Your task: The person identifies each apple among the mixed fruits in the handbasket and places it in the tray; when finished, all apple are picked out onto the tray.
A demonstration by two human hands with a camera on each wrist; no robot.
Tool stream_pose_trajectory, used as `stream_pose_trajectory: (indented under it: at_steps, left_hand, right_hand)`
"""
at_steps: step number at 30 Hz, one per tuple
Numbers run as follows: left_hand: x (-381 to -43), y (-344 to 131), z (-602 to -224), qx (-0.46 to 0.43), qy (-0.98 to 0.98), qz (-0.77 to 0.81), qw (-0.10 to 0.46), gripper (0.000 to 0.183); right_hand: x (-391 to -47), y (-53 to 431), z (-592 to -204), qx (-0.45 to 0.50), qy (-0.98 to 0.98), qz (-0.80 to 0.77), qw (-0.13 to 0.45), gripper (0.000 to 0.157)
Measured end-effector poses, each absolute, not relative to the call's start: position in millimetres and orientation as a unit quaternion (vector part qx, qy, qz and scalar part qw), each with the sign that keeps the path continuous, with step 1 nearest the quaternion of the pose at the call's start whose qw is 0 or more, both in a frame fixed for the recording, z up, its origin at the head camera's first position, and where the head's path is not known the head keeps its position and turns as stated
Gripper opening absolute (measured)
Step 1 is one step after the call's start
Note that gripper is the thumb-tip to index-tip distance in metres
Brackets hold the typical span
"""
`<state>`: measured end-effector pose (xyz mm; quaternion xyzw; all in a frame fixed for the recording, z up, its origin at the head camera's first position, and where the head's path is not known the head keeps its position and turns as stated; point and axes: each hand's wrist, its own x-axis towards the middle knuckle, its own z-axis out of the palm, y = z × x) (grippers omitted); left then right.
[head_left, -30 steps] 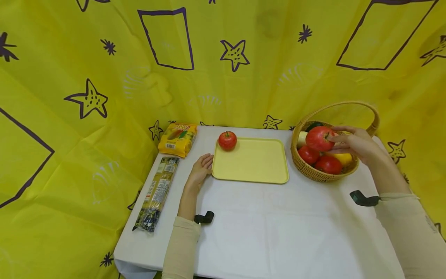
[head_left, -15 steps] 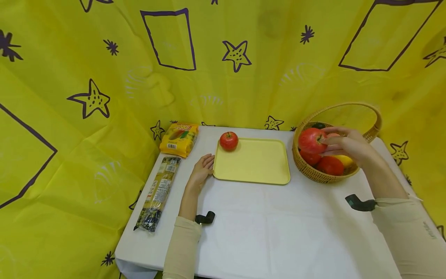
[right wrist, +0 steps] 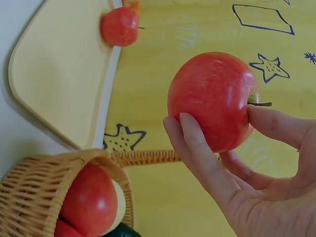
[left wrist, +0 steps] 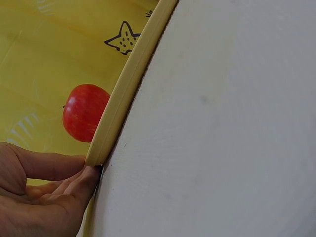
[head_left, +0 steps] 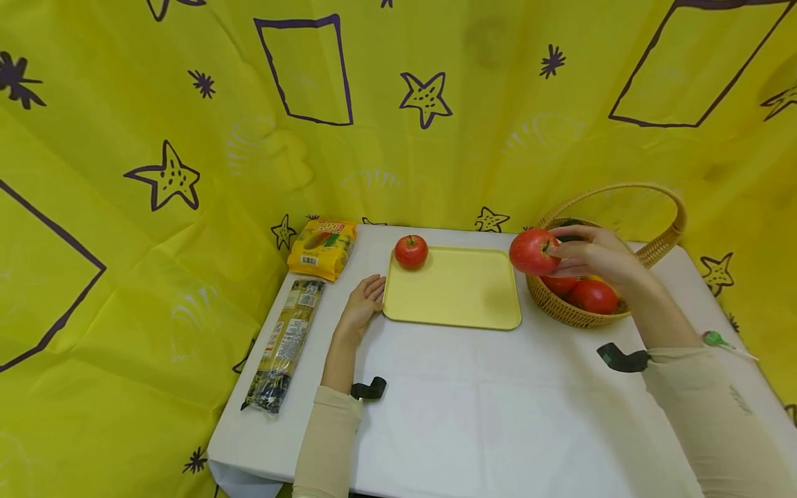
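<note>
Only the left wrist clearly shows its hand [left wrist: 47,192] pinching the tray [left wrist: 123,94].

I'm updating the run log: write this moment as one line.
left hand: pinches yellow tray rim; right hand: holds red apple aloft; second apple: tray's far-left corner; wicker basket: holds more red fruit

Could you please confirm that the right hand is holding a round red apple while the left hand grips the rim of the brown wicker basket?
Not quite: the left hand is not at the brown wicker basket; it pinches the edge of the pale yellow rectangular tray, as the left wrist view shows. The right hand does hold a round red apple.
</note>
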<state>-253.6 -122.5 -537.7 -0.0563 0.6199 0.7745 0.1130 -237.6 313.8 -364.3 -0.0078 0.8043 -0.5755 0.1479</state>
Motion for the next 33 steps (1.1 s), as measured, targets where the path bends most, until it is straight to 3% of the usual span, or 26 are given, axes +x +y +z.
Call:
stream_pose_trajectory:
  at_steps: [21, 33]
  left_hand:
    - [-254, -123, -540, -0.054, 0.621, 0.774, 0.109, 0.081]
    - [-255, -123, -540, -0.054, 0.622, 0.773, 0.111, 0.081]
  right_hand:
    - [-271, 260, -376, -0.013, 0.794, -0.577, 0.193, 0.069]
    - [-295, 241, -393, 0.008, 0.782, -0.582, 0.223, 0.067]
